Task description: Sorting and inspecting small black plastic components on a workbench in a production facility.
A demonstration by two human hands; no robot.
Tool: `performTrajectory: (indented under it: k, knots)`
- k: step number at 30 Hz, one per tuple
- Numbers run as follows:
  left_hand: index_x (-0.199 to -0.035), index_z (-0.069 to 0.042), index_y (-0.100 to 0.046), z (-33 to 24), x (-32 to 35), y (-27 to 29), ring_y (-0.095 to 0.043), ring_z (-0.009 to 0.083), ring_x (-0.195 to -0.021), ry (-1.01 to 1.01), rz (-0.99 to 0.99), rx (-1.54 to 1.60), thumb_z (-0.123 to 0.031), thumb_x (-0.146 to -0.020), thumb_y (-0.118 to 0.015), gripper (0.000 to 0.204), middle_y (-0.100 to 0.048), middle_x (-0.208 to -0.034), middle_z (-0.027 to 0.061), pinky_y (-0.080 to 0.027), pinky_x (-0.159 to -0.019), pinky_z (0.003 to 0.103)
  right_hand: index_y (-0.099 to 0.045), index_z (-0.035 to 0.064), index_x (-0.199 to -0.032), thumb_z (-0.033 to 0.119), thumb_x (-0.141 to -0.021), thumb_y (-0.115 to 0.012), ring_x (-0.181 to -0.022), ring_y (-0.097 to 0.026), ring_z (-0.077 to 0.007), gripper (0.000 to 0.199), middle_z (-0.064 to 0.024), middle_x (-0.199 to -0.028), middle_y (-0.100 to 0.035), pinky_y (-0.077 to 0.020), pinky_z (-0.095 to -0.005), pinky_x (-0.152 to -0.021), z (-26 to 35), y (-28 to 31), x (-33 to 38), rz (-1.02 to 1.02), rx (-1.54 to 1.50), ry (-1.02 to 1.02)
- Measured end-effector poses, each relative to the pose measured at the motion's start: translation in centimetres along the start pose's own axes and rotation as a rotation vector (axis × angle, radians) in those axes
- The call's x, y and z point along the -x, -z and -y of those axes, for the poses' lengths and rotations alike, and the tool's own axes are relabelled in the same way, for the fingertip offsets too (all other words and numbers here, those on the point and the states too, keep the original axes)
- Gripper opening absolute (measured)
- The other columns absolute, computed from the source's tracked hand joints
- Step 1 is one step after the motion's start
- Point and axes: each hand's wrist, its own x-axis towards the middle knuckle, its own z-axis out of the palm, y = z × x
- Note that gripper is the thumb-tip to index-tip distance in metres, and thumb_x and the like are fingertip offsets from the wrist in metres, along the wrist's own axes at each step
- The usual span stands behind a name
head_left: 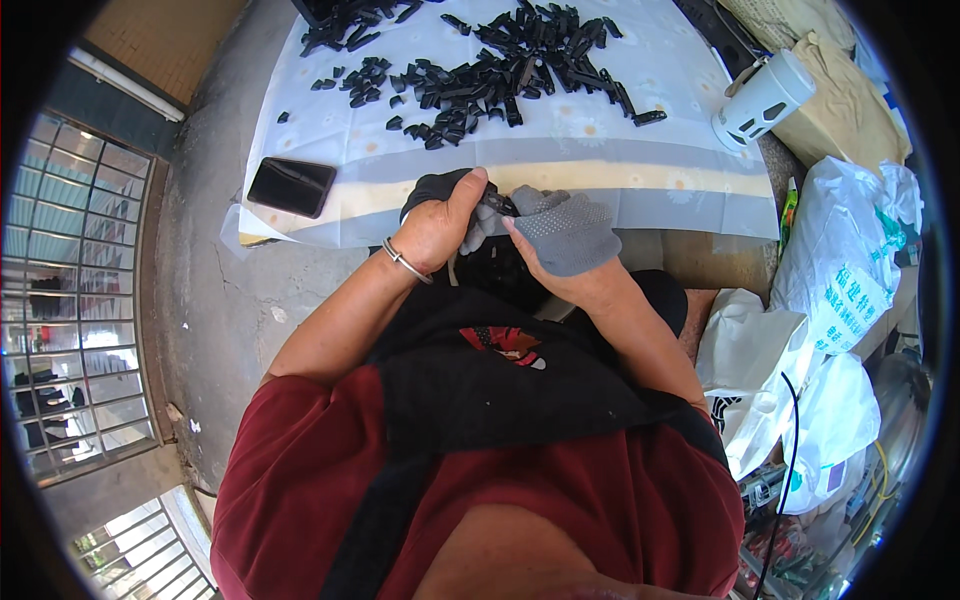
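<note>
The left hand (440, 217) and gloved right hand (565, 232) pinch a small black piece (502, 205) between them, which might slip if the glove's fabric slides, perhaps dropping below the hands, short of the bench (690, 205) and black parts (525, 72) beyond.

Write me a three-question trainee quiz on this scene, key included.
1. True or false: the loose black parts on the table lie in neat rows.
2. Where does the phone lie? A: to the right of the left hand; B: to the left of that hand; C: among the parts.
3. Fill in: the right hand wears a ____ glove with pale dots.

Key:
1. False; they lie scattered in heaps.
2. B.
3. Grey.
</note>
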Motion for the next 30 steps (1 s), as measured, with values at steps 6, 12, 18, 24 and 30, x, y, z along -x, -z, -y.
performTrajectory:
  k: [6,12,18,24,30]
  knots:
    - [-0.082,0.001,-0.058,-0.7,0.6,-0.7,-0.056,0.0190,-0.062,-0.105,-0.147,0.035,-0.039,-0.090,-0.038,0.045,-0.058,-0.067,0.0081,-0.044,-0.060,0.031,-0.060,0.0050,-0.089,0.023,-0.079,-0.058,-0.076,-0.057,-0.0275,0.021,-0.0101,-0.082,-0.061,-0.0446,-0.0368,-0.067,0.6,-0.1,0.1,-0.038,-0.002,-0.053]
    - [-0.077,0.000,-0.056,-0.1,0.7,-1.5,-0.057,0.0299,-0.064,-0.339,-0.248,-0.215,-0.026,-0.091,-0.038,0.035,-0.059,-0.069,0.0127,-0.044,-0.059,0.035,-0.061,0.0068,-0.085,0.019,-0.078,-0.057,-0.067,-0.057,-0.0287,0.015,-0.0103,-0.077,-0.060,-0.0446,-0.0391,-0.060,0.7,-1.1,0.2,-0.022,0.054,-0.006]
    - [-0.074,-0.003,-0.056,1.7,0.7,-1.9,-0.058,0.0305,-0.067,-0.454,-0.328,-0.408,-0.017,-0.088,-0.042,0.024,-0.058,-0.070,0.0140,-0.044,-0.057,0.035,-0.061,0.0078,-0.077,0.017,-0.077,-0.056,-0.061,-0.056,-0.0284,0.011,-0.0100,-0.073,-0.060,-0.0432,-0.0406,-0.054,1.4,-2.2,0.1,-0.061,0.045,0.029]
    - [-0.081,0.001,-0.056,0.8,0.2,0.5,-0.056,0.0330,-0.068,-0.340,-0.022,-0.207,-0.025,-0.089,-0.039,0.031,-0.059,-0.074,0.0167,-0.044,-0.062,0.035,-0.061,0.0065,-0.081,0.021,-0.080,-0.055,-0.072,-0.056,-0.0288,0.016,-0.0098,-0.079,-0.060,-0.0441,-0.0399,-0.063,0.2,-0.3,-0.6,0.052,-0.052,0.038]
    - [-0.082,0.000,-0.056,0.2,0.6,0.5,-0.057,0.0308,-0.069,-0.316,-0.012,-0.217,-0.025,-0.090,-0.039,0.032,-0.059,-0.074,0.0163,-0.044,-0.064,0.034,-0.062,0.0066,-0.081,0.021,-0.080,-0.055,-0.075,-0.057,-0.0276,0.016,-0.0096,-0.080,-0.061,-0.0438,-0.0403,-0.065,1.0,0.8,-0.6,0.119,0.022,0.011]
